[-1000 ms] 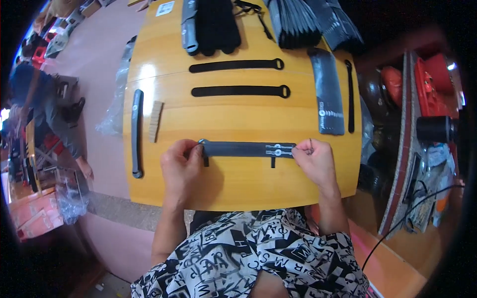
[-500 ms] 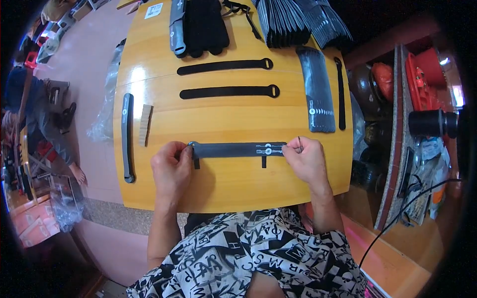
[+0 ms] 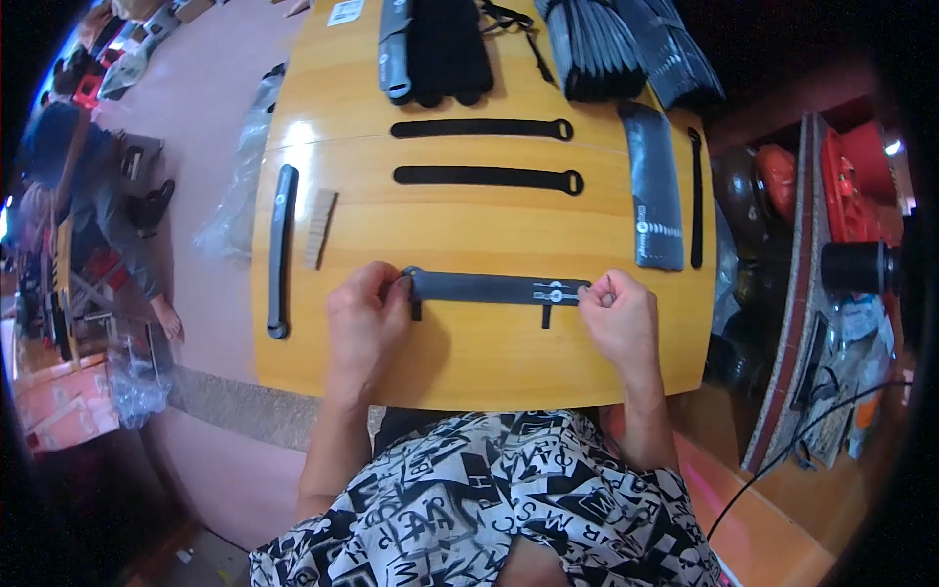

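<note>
A flat grey strip with white print (image 3: 489, 287) is stretched sideways near the table's front edge. My left hand (image 3: 370, 311) is closed on its left end, thumb and fingers pinched. At the other end, my right hand (image 3: 621, 318) pinches the strip's tip. Two short black tabs show just below the strip: a left tab (image 3: 417, 311) and a right tab (image 3: 546, 316). Farther back lie two black hook-and-loop straps with end loops, the upper strap (image 3: 479, 128) and the lower strap (image 3: 489, 176). A grey banded strap (image 3: 282, 251) lies left beside a small ribbed brown piece (image 3: 321, 228).
On the right are a grey printed sleeve pile (image 3: 653, 186) and a narrow black strap (image 3: 695, 196). Bundled grey sleeves (image 3: 590, 54) and stacked black straps (image 3: 447, 49) stand at the back. A shelf with jars (image 3: 748, 201) flanks the table. Another person (image 3: 88, 186) sits at far left.
The whole view has shifted, so the table and its things appear farther right. Both hands keep their pinch on the strip's ends, and it stays stretched between them.
</note>
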Demonstrator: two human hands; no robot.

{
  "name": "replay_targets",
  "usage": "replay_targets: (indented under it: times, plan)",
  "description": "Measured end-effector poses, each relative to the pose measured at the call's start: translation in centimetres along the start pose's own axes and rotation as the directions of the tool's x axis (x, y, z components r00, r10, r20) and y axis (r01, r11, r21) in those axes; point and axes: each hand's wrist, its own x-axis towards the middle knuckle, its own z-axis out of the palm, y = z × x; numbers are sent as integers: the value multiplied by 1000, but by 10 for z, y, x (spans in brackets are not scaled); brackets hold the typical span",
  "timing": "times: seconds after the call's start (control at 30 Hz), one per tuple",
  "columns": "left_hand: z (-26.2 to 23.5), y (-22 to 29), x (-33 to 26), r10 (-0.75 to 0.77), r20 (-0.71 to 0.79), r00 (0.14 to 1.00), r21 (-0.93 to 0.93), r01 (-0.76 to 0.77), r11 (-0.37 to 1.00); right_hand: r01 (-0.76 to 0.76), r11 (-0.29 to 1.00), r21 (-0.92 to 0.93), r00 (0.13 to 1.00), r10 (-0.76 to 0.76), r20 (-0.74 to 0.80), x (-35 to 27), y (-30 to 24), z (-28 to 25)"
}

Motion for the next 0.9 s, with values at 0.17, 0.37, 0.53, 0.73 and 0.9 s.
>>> replay_targets:
  times: [0.17,0.37,0.53,0.73,0.9]
  plan:
    - [-5,4,-7,25,12,1000,-25,-24,999,14,999,42,999,-12,-53,-1,6,-2]
    - [-13,-2,-34,444,-201,873,186,-411,893,2,954,299,1000,-6,14,-6,18,-1]
    - [-10,6,-43,577,24,816,281,-560,780,400,917,-14,916,-400,-29,-17,-10,3]
    - [-6,-8,-43,500,-39,865,193,-484,853,433,886,-168,901,-433,38,-18,-23,10]
    - [-13,-9,-38,258,-31,966,-188,-259,947,280,958,-62,953,-269,141,-14,-22,2]
